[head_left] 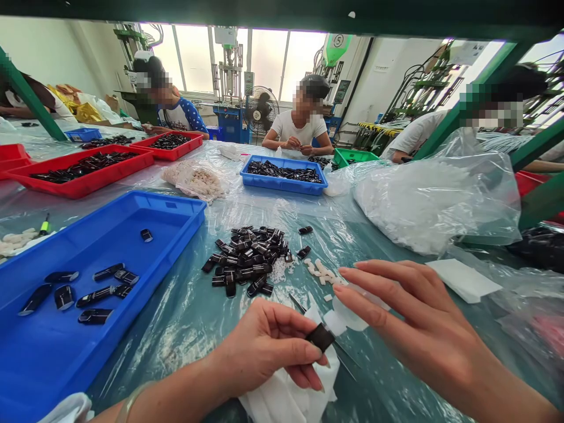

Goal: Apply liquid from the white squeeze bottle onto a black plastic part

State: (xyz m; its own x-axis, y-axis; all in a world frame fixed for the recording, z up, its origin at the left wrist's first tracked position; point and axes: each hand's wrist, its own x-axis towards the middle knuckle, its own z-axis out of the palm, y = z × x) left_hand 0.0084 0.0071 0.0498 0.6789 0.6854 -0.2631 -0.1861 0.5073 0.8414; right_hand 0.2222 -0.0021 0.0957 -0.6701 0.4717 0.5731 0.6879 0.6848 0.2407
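Between the thumb and fingers of my left hand [273, 346] is a small black plastic case [321, 338]. My right hand [423, 317] is stretched out with fingers apart, over the table to the right, near several small whitish curved pieces [321, 271]. Under my left hand lies a crumpled white cloth [286, 396], and a thin pointed metal tool [346, 359] rests partly hidden behind the held case. Beyond my hands is a heap of similar black cases [251, 255], with tiny clear bits [279, 270] beside it.
A large blue tray [176, 247] with several black cases stands on the left. Farther back are red trays [83, 187], another blue tray [282, 187] and a bag of pale pieces [194, 179]. A big clear bag [436, 200] sits at right by the green frame [467, 100]. Co-workers sit opposite.
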